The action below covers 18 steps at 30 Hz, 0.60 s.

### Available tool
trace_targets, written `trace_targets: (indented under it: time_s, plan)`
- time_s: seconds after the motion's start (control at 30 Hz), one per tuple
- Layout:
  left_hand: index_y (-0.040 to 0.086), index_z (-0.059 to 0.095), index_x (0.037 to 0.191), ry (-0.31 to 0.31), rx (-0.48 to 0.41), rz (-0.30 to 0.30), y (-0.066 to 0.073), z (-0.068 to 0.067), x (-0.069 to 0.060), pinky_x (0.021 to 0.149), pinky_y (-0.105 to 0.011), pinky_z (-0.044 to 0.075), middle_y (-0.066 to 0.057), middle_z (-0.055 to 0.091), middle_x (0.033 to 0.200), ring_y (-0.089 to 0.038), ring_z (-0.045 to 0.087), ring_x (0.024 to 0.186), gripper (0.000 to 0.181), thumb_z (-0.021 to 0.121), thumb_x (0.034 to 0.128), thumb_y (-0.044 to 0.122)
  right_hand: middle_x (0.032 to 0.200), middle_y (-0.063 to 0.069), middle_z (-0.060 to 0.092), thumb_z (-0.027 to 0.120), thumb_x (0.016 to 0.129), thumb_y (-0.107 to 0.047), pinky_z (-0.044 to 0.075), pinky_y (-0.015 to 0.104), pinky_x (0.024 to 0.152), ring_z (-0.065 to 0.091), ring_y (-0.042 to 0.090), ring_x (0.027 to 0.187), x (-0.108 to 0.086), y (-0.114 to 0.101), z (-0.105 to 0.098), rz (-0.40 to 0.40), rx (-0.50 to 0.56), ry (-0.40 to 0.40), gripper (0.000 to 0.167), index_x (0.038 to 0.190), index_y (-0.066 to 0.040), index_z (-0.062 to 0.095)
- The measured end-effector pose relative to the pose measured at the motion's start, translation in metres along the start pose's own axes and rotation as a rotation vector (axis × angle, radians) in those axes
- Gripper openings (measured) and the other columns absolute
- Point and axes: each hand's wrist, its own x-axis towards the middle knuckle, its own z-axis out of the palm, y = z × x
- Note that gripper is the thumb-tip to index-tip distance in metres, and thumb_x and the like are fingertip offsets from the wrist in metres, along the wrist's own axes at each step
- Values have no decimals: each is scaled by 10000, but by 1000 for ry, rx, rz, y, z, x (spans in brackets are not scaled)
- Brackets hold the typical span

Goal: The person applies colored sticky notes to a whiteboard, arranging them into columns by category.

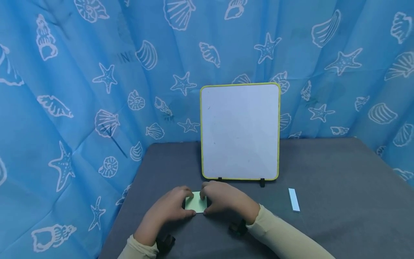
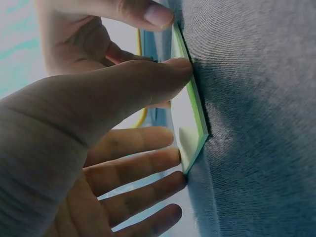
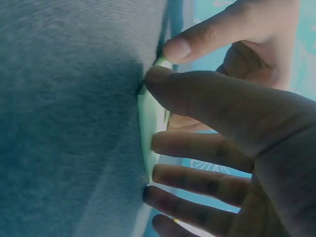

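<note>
- Between both hands: a thin, pale green, rectangular paper-like pad [image 1: 196, 205], down at the grey cloth-covered tabletop [image 1: 336, 223], just in front of the lower left corner of a white rectangular board with a yellow rim [image 1: 240, 131].
- Left hand [image 1: 171, 205]: pinching the pad near its left end, thumb on the near edge, fingertips at the far side; fingers spread apart in the left wrist view, some tips touching the pad.
- Right hand [image 1: 224, 197]: pinching the pad near its right end, thumb at the near edge, fingers opposite; also spread apart in the right wrist view, with gaps between.
- Thumbs near each other along the same edge, not touching.
- Pad fully flat or slightly tilted: cannot tell.
- Well apart, to the right of the right hand: a narrow, pale blue, rectangular strip [image 1: 294, 200], lying on the tabletop.
- Under the upright board: small black feet [image 1: 262, 182].
- Around both forearms: light beige fabric sleeves [image 1: 288, 235].
- Behind everything: a blue fabric curtain [image 1: 161, 72], printed with white shells and starfish.
</note>
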Motion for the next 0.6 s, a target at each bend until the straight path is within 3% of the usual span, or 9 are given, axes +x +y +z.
trace_targets:
  time_s: [0.13,0.4,0.6]
  plan:
    - [31,786,1198,-26,-14,3,0,-5,6,953,-480,570,-94,681,1249,-282,654,1150,470,913,849,319,1056,-43,679,921,835,-381,534,229,755,561,34,810,2,-2,-7,17,6,-19,377,1111,-143,821]
    - [35,758,1081,-37,7,-7,1,-13,11,746,-339,526,-41,665,1082,-151,589,893,431,965,774,256,1031,-42,691,927,825,-348,524,210,730,565,18,789,7,-2,-5,-3,22,-12,364,1090,-120,826]
    - [56,779,1078,-54,45,-12,6,-14,14,741,-316,530,-20,682,1090,-125,599,881,446,976,757,296,991,-30,677,920,825,-312,502,196,700,553,27,758,4,-2,-1,-18,20,24,327,1056,-101,826]
